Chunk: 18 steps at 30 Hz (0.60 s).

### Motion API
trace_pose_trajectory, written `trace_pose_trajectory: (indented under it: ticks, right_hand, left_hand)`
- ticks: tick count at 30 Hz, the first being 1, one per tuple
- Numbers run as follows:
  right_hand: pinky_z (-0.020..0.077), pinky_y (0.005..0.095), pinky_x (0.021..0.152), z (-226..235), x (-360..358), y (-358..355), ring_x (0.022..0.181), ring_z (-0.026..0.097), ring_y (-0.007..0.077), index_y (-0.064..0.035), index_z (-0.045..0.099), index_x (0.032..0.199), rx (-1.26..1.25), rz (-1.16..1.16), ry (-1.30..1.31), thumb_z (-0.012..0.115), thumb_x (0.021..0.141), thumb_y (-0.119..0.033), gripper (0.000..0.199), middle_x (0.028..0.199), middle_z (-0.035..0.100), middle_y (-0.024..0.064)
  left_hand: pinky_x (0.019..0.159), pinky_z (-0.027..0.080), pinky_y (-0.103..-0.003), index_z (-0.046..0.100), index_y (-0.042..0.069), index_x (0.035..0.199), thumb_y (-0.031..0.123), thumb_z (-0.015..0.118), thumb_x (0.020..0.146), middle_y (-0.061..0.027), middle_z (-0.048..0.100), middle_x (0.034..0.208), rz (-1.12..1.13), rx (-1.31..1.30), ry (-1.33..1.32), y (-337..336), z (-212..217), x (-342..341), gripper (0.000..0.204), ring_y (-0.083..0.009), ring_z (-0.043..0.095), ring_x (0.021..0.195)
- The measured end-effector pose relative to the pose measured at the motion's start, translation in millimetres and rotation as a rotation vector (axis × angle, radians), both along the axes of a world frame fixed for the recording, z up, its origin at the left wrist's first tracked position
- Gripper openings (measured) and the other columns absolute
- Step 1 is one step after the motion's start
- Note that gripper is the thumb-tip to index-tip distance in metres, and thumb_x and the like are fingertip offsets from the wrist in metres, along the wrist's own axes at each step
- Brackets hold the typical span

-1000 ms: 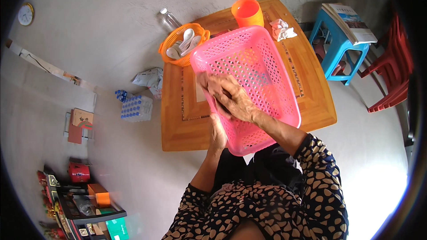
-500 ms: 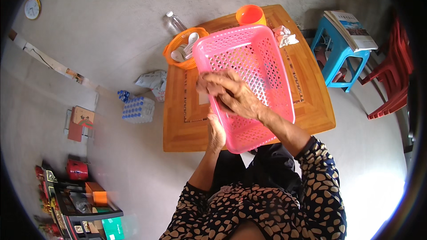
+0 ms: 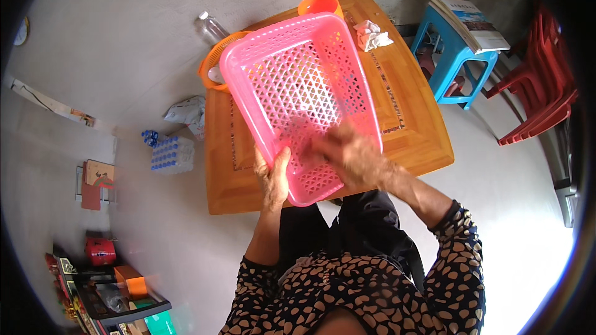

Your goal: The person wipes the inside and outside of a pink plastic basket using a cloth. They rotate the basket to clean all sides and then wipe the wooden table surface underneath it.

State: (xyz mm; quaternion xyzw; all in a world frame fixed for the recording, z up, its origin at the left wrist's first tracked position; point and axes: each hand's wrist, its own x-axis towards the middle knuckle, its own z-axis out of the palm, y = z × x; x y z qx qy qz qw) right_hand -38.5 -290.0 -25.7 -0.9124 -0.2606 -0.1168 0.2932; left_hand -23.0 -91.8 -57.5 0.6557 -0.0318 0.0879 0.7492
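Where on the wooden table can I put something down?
Try the right side of the table: it's bare between the pink basket and the right edge, nearer than the crumpled white wad. Another free patch lies between the orange basket and the near-left corner, left of the left hand. The far end's crowded: wad, orange container, orange basket.

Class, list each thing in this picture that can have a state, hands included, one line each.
Pink basket: open side facing the camera, held
Left hand: closed on the pink basket's side
Right hand: blurred, over the basket; grip unclear
Orange basket: partly hidden
Orange cup: upright, uncovered
Clear bottle: capped
White cloth or tissue: crumpled
Blue stool: upright, bearing books
Red chairs: stacked
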Motion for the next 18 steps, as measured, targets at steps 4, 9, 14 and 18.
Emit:
trace_pose_trajectory:
  ticks: [4,9,14,18]
  right_hand:
    - [0.0454,0.0390,0.087,13.3,76.0,-10.4,0.115,0.049,0.0343,-0.0039,0.045,0.133,-0.110,-0.438,-0.595,0.053,0.082,-0.011,0.052,0.128,0.047,0.0215]
    - [0.0393,0.0424,0.098,-27.6,91.0,-2.4,0.120,0.045,0.0345,0.0031,0.042,0.133,-0.282,-0.424,-0.563,0.053,0.082,-0.015,0.055,0.132,0.046,0.0221]
    - [0.0398,0.0403,0.096,-44.8,46.4,6.6,0.119,0.046,0.0330,0.0056,0.047,0.126,-0.406,-0.432,-0.476,0.057,0.077,-0.016,0.055,0.127,0.049,0.0229]
    - [0.0433,0.0394,0.080,-55.9,6.9,11.0,0.104,0.051,0.0305,0.0002,0.054,0.105,-0.391,-0.412,-0.253,0.057,0.075,-0.017,0.034,0.107,0.055,0.0188]
  left_hand:
    - [0.092,0.043,-0.032,0.041,0.002,0.135,0.006,0.060,0.090,-0.0091,0.053,0.118,-0.003,0.103,0.004,-14.3,17.2,-12.9,0.049,-0.0155,0.051,0.105]
    - [0.094,0.042,-0.034,0.037,0.001,0.138,0.005,0.057,0.091,-0.0107,0.049,0.127,0.000,0.182,-0.113,-13.2,5.9,-17.8,0.052,-0.0185,0.050,0.109]
    - [0.095,0.042,-0.036,0.036,0.001,0.139,0.006,0.058,0.091,-0.0113,0.048,0.127,-0.005,0.167,-0.123,-9.7,-0.3,-20.1,0.053,-0.0198,0.050,0.111]
    - [0.085,0.048,-0.031,0.036,0.003,0.139,0.001,0.056,0.087,-0.0128,0.054,0.123,0.068,0.240,-0.218,-12.5,-4.0,-16.9,0.056,-0.0214,0.058,0.105]
